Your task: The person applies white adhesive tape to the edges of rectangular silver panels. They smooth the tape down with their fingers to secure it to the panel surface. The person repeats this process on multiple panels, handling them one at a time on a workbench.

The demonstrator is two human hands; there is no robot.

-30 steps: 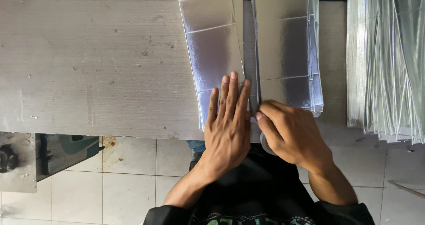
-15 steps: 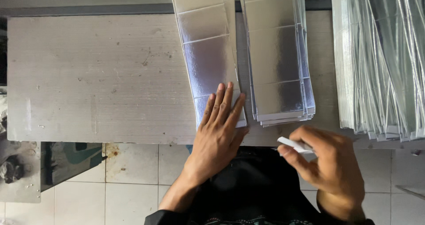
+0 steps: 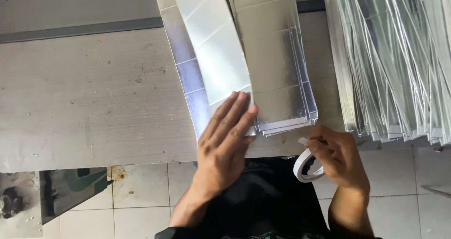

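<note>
My left hand [image 3: 224, 140] lies flat, fingers together, on the near end of a long silvery creased sheet [image 3: 211, 55] that rests on the grey worktable [image 3: 94, 98]. One long flap of that sheet stands folded over, showing its white side. My right hand [image 3: 339, 156] is off the table's front edge, holding a roll of white tape [image 3: 307, 166] with a short end pinched up between thumb and finger. Between the two hands sits a stack of flat silvery sheets [image 3: 277, 70].
A big pile of folded silvery sheets [image 3: 399, 60] fills the table's right side. Below the table edge is a white tiled floor [image 3: 141, 196] with a dark object [image 3: 70, 187] at the left. My dark clothing shows at the bottom.
My right hand pulled away from the sheet toward the table's front edge, now holding a tape roll. The sheet's flap has folded over to show white. My left hand stayed pressing.
</note>
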